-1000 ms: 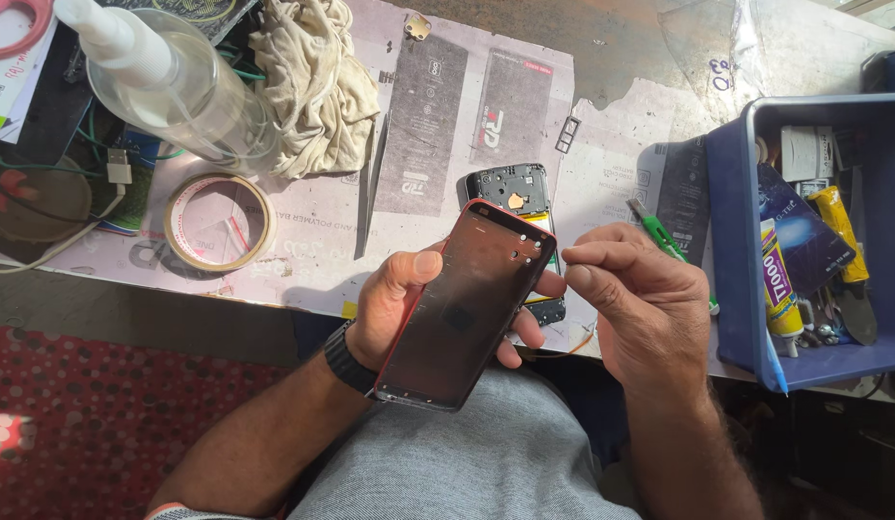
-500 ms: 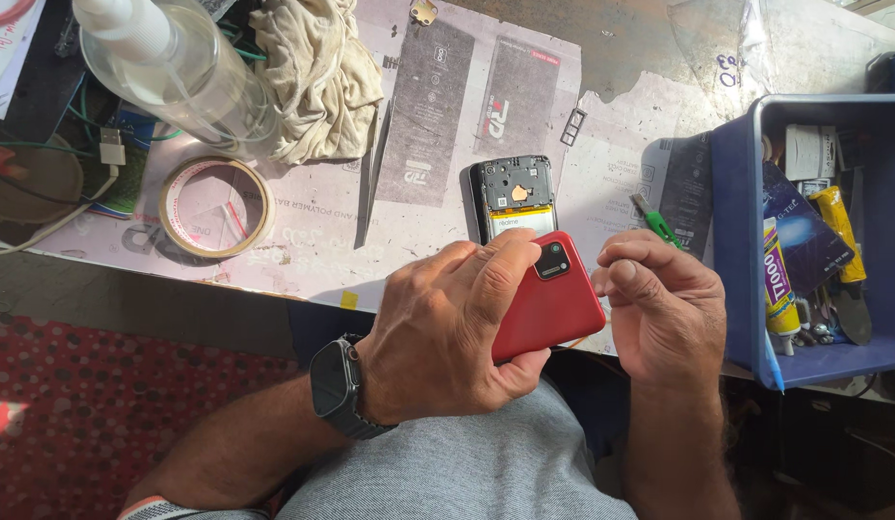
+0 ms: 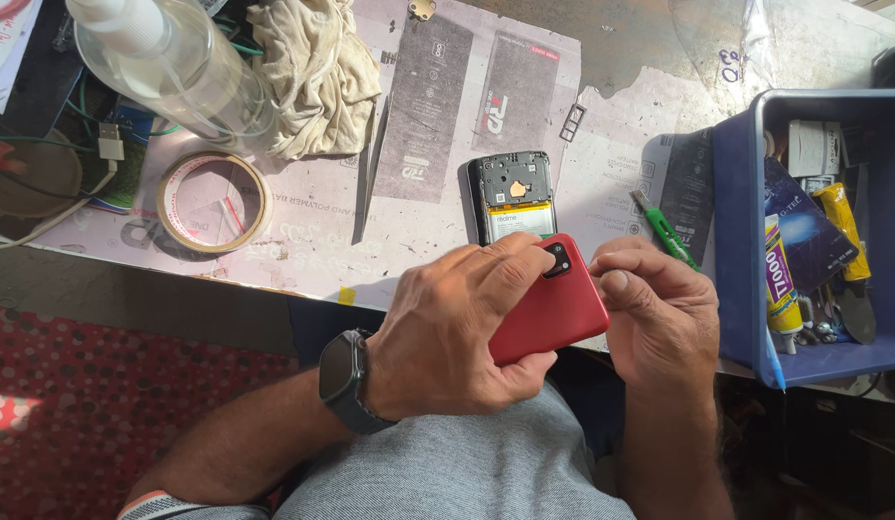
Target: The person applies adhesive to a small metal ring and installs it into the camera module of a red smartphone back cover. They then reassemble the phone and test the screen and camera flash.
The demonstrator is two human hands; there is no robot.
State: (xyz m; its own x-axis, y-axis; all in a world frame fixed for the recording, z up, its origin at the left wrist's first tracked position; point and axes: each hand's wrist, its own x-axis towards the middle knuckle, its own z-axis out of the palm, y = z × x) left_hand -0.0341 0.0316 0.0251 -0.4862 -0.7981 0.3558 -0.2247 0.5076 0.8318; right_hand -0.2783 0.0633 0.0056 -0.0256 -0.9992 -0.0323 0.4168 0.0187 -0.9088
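My left hand (image 3: 457, 332), with a dark watch on its wrist, grips a red phone back cover (image 3: 558, 306) from above, its camera cutout facing up. My right hand (image 3: 654, 308) is curled beside the cover's right edge, fingertips pinched at its top corner. Just beyond the cover, an opened phone (image 3: 512, 195) lies on the bench with its battery and board exposed.
A blue bin (image 3: 731, 250) of glue tubes and tools stands at the right. A green tool (image 3: 664, 229), tweezers (image 3: 368, 173), a tape roll (image 3: 212, 201), a cloth (image 3: 315, 72), a clear spray bottle (image 3: 173, 67) and cables lie on the bench.
The held part has been flipped: one second ago its dark inner side faced up, now the red outer side does. My left hand moved on top of it.
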